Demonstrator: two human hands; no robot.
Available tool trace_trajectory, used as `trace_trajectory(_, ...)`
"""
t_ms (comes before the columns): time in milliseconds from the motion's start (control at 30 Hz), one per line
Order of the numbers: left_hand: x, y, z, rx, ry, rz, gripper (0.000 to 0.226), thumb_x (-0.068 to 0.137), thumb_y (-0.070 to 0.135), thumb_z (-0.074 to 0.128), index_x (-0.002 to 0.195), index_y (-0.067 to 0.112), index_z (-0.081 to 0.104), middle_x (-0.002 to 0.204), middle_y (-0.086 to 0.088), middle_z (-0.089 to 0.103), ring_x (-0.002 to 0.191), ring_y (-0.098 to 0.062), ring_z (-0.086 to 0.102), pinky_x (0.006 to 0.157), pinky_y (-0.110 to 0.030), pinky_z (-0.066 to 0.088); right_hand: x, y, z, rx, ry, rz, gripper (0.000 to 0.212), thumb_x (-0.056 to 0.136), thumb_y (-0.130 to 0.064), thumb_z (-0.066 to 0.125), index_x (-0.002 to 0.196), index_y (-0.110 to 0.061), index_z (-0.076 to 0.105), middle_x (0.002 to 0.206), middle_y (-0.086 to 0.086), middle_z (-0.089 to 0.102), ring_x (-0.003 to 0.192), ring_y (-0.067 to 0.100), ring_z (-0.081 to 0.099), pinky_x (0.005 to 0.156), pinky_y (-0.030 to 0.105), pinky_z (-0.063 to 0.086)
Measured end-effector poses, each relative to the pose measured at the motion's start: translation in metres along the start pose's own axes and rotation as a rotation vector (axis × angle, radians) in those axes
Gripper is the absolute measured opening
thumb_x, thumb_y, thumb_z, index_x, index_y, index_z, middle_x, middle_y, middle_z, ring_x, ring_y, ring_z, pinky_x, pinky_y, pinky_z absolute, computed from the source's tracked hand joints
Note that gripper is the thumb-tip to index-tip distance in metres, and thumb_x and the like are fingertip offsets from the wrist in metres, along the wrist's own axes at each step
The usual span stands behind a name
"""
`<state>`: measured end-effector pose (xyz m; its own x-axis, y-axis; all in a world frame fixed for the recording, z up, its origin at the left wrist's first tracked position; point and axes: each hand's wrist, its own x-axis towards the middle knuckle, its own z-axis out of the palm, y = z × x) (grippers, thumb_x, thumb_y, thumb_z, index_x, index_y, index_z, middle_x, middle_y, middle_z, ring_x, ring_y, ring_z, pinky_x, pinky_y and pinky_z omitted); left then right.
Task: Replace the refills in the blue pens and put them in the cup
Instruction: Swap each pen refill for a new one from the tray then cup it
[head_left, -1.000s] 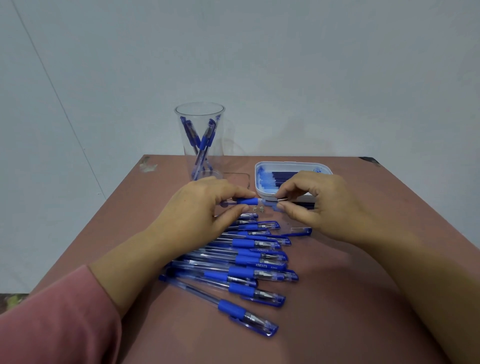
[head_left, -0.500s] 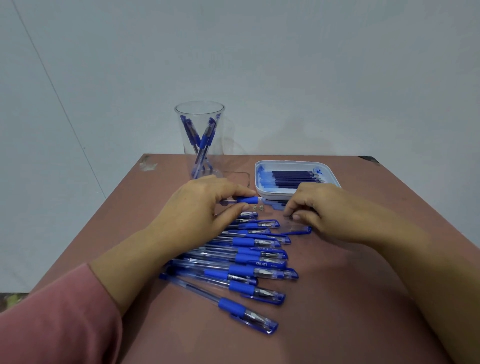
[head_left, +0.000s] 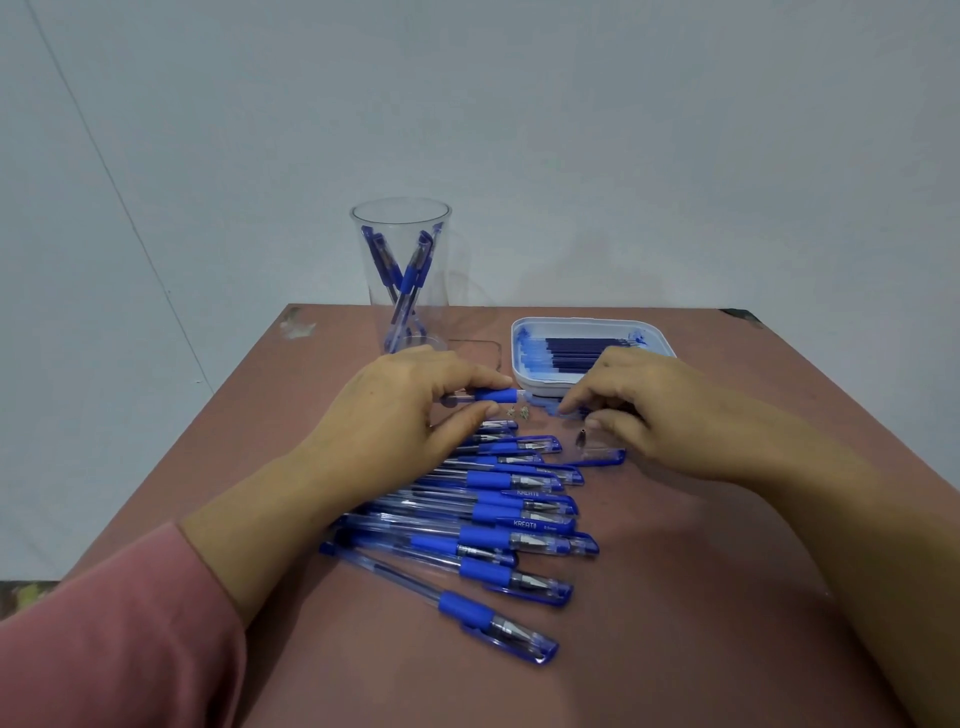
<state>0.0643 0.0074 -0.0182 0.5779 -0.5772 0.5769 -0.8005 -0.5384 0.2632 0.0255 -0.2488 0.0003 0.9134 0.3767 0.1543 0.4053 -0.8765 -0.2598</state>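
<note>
Brown tabletop (head_left: 727, 571), pale wall (head_left: 623, 156): left hand (head_left: 395, 415) grips a blue pen (head_left: 496, 396) beside the refill tray (head_left: 524, 376); right hand (head_left: 649, 410), fingers curled, touches the tabletop before it, grasp unclear; cup (head_left: 441, 270) stands behind.

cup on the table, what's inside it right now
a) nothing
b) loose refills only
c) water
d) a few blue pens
d: a few blue pens stand leaning inside the clear cup.
</note>
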Motion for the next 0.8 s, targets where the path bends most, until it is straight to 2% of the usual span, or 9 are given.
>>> trace_trajectory(167,0.0,-0.001,0.001,-0.002,-0.004,-0.014,0.026,0.091,0.035,0.064,0.116,0.033,0.068,0.087,0.021,0.063,0.079,-0.004,0.058,0.071,-0.034,0.054,0.004,0.02,0.003,-0.038,0.202,-0.024,0.018,0.089,-0.023,0.064,0.104,-0.032,0.067,0.094,-0.024,0.051,0.09,0.0,0.047,0.081,0.022,0.037)
trace_trajectory(267,0.0,-0.001,0.001,-0.002,-0.007,-0.017,0.026,0.091,0.038,0.061,0.116,0.034,0.068,0.088,0.019,0.065,0.08,-0.003,0.058,0.071,-0.031,0.054,0.017,0.03,0.003,-0.093,0.278,0.01,0.02,0.09,-0.02,0.063,0.109,-0.024,0.068,0.097,-0.012,0.059,0.095,0.011,0.05,0.084,0.025,0.034)
trace_trajectory(367,0.0,-0.002,0.001,0.007,-0.023,-0.021,0.029,0.088,0.039,0.06,0.116,0.034,0.068,0.089,0.02,0.064,0.08,-0.001,0.057,0.072,-0.028,0.054,0.029,0.04,0.001,-0.144,0.241,0.058,0.025,0.093,-0.019,0.06,0.116,-0.02,0.067,0.114,-0.003,0.066,0.109,0.019,0.054,0.09,0.024,0.035)
trace_trajectory(467,0.0,-0.002,0.001,0.013,-0.027,-0.014,0.03,0.088,0.04,0.06,0.116,0.035,0.068,0.086,0.026,0.059,0.08,0.001,0.056,0.072,-0.023,0.052,0.04,0.045,-0.007,-0.146,0.145,0.133,0.027,0.095,-0.022,0.057,0.121,-0.023,0.065,0.121,-0.004,0.064,0.108,0.014,0.052,0.084,0.022,0.034)
trace_trajectory(533,0.001,-0.003,0.001,0.02,-0.026,-0.014,0.03,0.088,0.04,0.06,0.116,0.035,0.068,0.085,0.028,0.057,0.08,0.004,0.055,0.072,-0.02,0.05,0.048,0.047,-0.015,-0.155,0.068,0.198,0.028,0.094,-0.027,0.059,0.122,-0.026,0.065,0.12,-0.003,0.063,0.097,0.007,0.048,0.078,0.02,0.03)
trace_trajectory(633,0.001,-0.006,0.0,0.025,-0.017,-0.012,0.03,0.088,0.04,0.06,0.116,0.034,0.068,0.086,0.033,0.053,0.081,0.009,0.054,0.073,-0.015,0.046,0.061,0.05,-0.017,-0.153,-0.044,0.23,0.03,0.088,-0.032,0.067,0.117,-0.025,0.068,0.117,-0.004,0.065,0.09,0.004,0.046,0.075,0.019,0.031)
trace_trajectory(800,0.001,-0.007,0.002,0.025,-0.018,-0.002,0.03,0.088,0.041,0.059,0.115,0.033,0.069,0.088,0.033,0.054,0.081,0.007,0.055,0.074,-0.016,0.047,0.07,0.054,-0.01,-0.12,-0.028,0.218,0.017,0.085,-0.029,0.072,0.101,-0.023,0.074,0.099,-0.007,0.07,0.086,0.008,0.057,0.075,0.022,0.04)
